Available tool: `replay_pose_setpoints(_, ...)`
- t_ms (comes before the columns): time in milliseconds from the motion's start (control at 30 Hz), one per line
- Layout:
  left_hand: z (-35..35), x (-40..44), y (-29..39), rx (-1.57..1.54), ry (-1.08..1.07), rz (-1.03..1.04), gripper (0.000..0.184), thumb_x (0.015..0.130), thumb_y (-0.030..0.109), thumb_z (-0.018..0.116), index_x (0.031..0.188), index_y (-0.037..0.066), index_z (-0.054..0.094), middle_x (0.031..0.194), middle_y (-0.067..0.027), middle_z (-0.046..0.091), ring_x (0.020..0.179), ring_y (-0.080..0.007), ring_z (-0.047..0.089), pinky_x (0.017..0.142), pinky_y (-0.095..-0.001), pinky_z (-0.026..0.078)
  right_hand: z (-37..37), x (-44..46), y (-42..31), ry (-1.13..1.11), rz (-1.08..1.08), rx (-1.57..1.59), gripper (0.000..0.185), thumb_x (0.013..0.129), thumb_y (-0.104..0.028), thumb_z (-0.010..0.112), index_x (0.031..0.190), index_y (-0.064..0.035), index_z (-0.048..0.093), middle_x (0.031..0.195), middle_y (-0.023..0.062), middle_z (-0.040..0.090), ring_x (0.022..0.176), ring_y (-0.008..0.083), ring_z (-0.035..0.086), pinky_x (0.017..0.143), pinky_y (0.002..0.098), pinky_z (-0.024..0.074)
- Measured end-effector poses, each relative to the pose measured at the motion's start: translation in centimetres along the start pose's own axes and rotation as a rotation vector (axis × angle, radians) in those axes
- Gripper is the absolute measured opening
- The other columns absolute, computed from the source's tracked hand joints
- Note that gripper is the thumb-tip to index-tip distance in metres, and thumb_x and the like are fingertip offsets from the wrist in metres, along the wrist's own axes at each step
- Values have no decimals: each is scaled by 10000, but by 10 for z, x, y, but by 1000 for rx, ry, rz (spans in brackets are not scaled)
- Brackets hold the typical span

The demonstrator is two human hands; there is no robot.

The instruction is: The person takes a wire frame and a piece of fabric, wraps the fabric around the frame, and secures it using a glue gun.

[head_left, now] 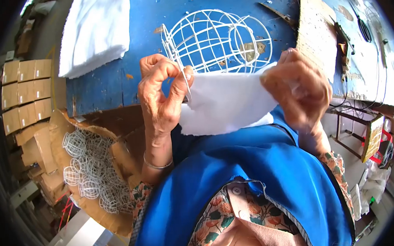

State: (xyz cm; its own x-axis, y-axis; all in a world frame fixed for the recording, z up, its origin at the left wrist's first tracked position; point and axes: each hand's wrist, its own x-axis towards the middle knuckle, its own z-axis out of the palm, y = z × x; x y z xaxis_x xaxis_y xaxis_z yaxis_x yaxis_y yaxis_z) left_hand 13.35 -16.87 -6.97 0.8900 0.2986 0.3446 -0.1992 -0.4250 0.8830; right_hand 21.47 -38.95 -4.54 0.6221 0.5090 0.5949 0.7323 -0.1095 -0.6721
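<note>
A white wire basket frame [203, 39] lies on its side on the blue table [154, 17], its wide rim toward the left and a smaller ring at the right. Against its near side hangs a white cloth piece [227, 101], reaching down toward my lap. My left hand [161, 91] pinches the cloth's left edge at the wire rim, thumb and forefinger together. At the other end, my right hand [301, 89] is closed on the cloth's right edge; it is slightly blurred and its fingertips are partly hidden.
A stack of white cloth [94, 34] lies at the table's far left. To the right are a cardboard sheet [315, 21] and a dark corded tool [343, 46]. Below left, a carton [57, 131] holds several wire frames [94, 174]. A stool [371, 135] stands at right.
</note>
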Motion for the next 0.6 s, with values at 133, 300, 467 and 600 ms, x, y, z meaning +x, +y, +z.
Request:
replay_pose_setpoints(133, 0, 1, -3, -8, -1, 21, 197, 798, 106, 670, 655, 50, 547, 644, -17, 577, 820, -200, 434, 783, -338, 368, 0, -4, -1, -10, 232, 109, 75, 728, -24, 704, 782, -22, 652, 700, 54, 608, 627, 158, 570, 562, 281, 453)
replay_pose_setpoints(300, -3, 3, -3, 19, -35, 33, 193, 793, 96, 663, 656, 52, 534, 646, -19, 581, 823, -200, 435, 786, -338, 365, 5, -3, 4, -7, 374, 210, 64, 734, -32, 695, 765, -3, 646, 701, 64, 611, 641, 157, 587, 603, 277, 463)
replay_pose_setpoints(467, -3, 2, -5, 3, -39, 23, 187, 799, 93, 643, 666, 45, 520, 651, -27, 575, 837, -202, 437, 782, -338, 369, 8, -4, 7, -22, 414, 228, 61, 756, -52, 687, 771, -3, 654, 701, 71, 616, 641, 154, 587, 602, 274, 461)
replay_pose_setpoints(600, -3, 0, -3, -23, -28, -25, 187, 802, 85, 638, 672, 29, 515, 704, -44, 568, 865, -201, 433, 775, -333, 375, 10, -5, 10, -38, 419, 246, 78, 770, -69, 684, 767, 1, 649, 693, 77, 612, 635, 151, 580, 591, 273, 455)
